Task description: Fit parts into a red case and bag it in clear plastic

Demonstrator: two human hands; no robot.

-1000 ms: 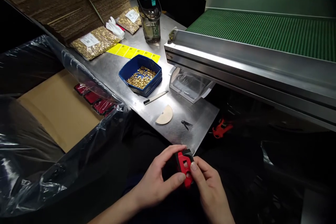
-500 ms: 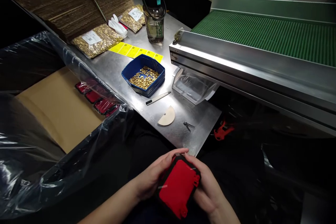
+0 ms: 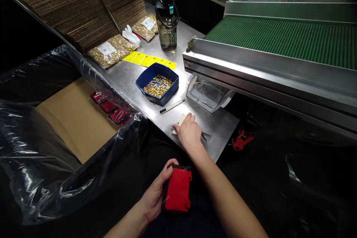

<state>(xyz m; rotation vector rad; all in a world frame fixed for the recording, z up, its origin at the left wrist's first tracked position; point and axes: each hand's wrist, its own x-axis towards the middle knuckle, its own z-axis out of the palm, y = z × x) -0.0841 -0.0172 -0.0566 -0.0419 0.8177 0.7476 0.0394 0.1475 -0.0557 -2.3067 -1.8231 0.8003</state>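
Everything here sits around the brushed steel worktable (image 3: pixel 131 78), so I'll place stuff off that. Left hand (image 3: pixel 156 197) is down below the table's near edge, over the lap, fingers wrapped around the flat red and black plastic case (image 3: pixel 177 190), thumb on its top corner. Right hand (image 3: pixel 189 132) is up on the table right at the near edge, palm down with fingers loosely curled, resting on the pale half-round card piece (image 3: pixel 178 121); can't tell whether it's actually pinching anything. A small dark metal clip tool (image 3: pixel 205 135) pokes out just beside that hand, also close to the edge.

Further in on the table: a white and black pen-like tool (image 3: pixel 172 106), then a blue plastic tray of small brass parts (image 3: pixel 157 83), with a bare strip of steel between them and the hand. A clear plastic container (image 3: pixel 208 95) tucks under the steel conveyor frame (image 3: pixel 251 67) on the table's right side. The far end is crowded: yellow label strip (image 3: pixel 149 60), dark water bottle (image 3: pixel 167 22), bags of brass parts (image 3: pixel 110 50). Off the left edge is a plastic-lined cardboard box (image 3: pixel 72 119) with red cases along its rim
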